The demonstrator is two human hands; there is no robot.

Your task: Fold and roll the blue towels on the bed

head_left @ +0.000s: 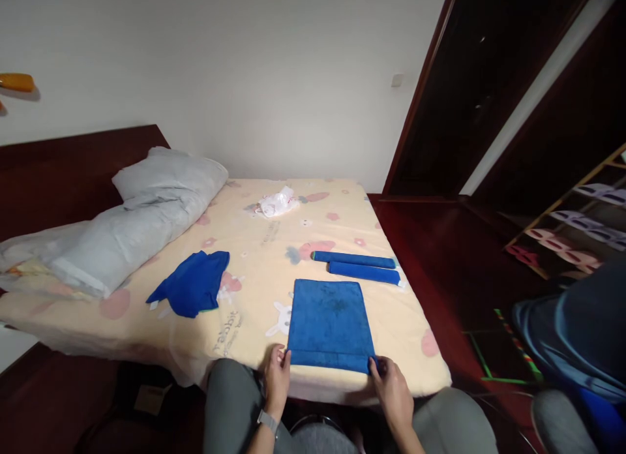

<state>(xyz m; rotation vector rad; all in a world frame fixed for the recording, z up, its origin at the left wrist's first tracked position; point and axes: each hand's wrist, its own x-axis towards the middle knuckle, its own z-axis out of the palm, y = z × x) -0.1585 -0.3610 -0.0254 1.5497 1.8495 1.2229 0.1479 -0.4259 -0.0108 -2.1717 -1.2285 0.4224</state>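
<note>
A blue cloth (330, 317) lies spread flat near the front edge of the bed, with a dark stain on it and its near edge folded over. My left hand (277, 377) pinches the near left corner of this fold. At the near right corner, my right hand (391, 387) has thumb and fingers closed on the fold. Just beyond lie two narrow folded blue cloths, one (355, 259) behind the other (364, 272), each with its right end near the bed's right edge. Another blue cloth (195, 283) lies crumpled to the left.
A crumpled white plastic bag (278, 202) sits toward the back of the patterned bed sheet (264, 258). Grey-white bedding (147, 212) is heaped by the dark headboard (73, 164). At right stand a slipper rack (562, 219) and another person's dark blue clothing (577, 323).
</note>
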